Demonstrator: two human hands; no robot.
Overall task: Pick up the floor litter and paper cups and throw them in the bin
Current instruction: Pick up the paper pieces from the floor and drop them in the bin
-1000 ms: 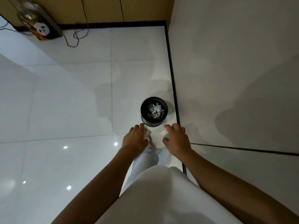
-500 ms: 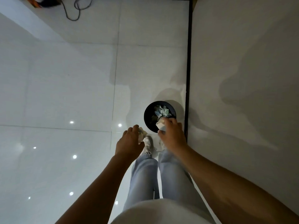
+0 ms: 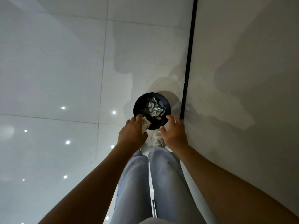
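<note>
1. Left hand (image 3: 131,135) fingers (image 3: 137,118): curled around a crumpled piece of paper litter (image 3: 145,123), which shows pale between the fingertips and the thumb. The litter sits at the near-left rim of the bin, seen from above.
2. Right hand (image 3: 175,132) fingers (image 3: 170,118): spread and relaxed, holding nothing. The fingertips overlap the near-right rim of the bin in this view; the thumb points inward toward the left hand.
3. Hand pose: both hands are presented back-up, palms down, side by side with a gap between them. Both hover above the near edge of the bin.
4. Arm pose: both bare forearms extend forward and downward from the lower frame corners, converging toward the bin.
5. Black round bin (image 3: 152,110): stands upright on the white tiled floor (image 3: 56,70), just beside a black skirting strip (image 3: 189,54) at the base of the wall (image 3: 250,62). It contains crumpled paper waste (image 3: 154,108).
6. Body: legs in light blue jeans (image 3: 145,183) stand directly below the hands; one white sneaker (image 3: 157,138) is visible between the hands, near the bin.
</note>
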